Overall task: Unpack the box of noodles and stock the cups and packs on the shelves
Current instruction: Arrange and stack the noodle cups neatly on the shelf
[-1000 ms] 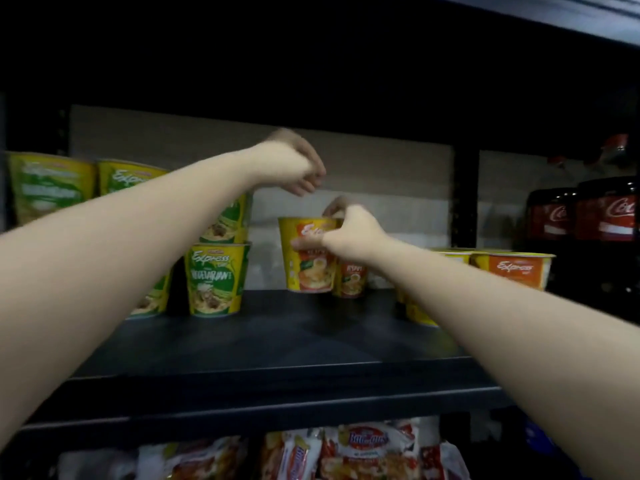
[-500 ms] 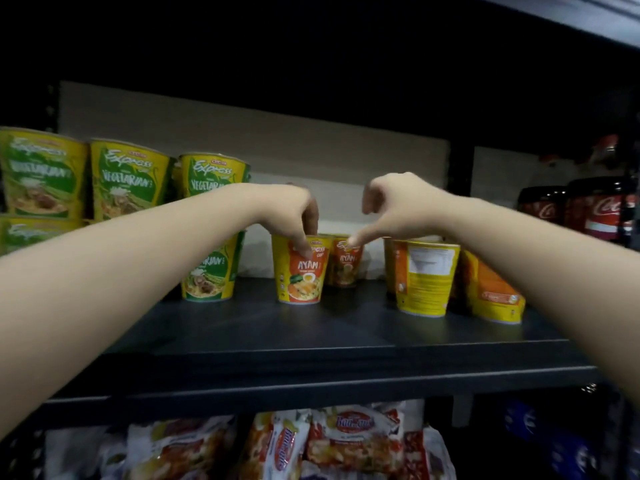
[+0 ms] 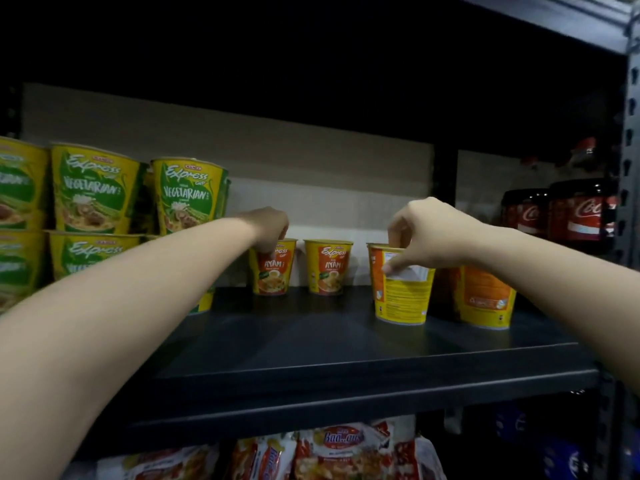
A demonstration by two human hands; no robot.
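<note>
Two yellow-and-orange Ayam noodle cups stand side by side at the back of the dark shelf [image 3: 346, 344]. My left hand [image 3: 268, 225] reaches over the left Ayam cup [image 3: 273, 275], its fingers curled down around the rim. The middle Ayam cup [image 3: 329, 268] stands free. Further right and nearer the front, my right hand [image 3: 424, 233] pinches the rim of a third cup [image 3: 401, 296], thumb on its side; this cup shows its printed back label. A fourth cup [image 3: 485, 299] stands partly behind my right forearm.
Green Vegetarian cups [image 3: 188, 195] are stacked two high on the left of the shelf. Cola bottles [image 3: 581, 213] stand at the right, beside a grey metal upright [image 3: 628, 168]. Noodle packs [image 3: 339, 448] fill the shelf below.
My right hand has moved right and down onto the rim of the back-label cup. My left hand has settled lower over the left Ayam cup.
</note>
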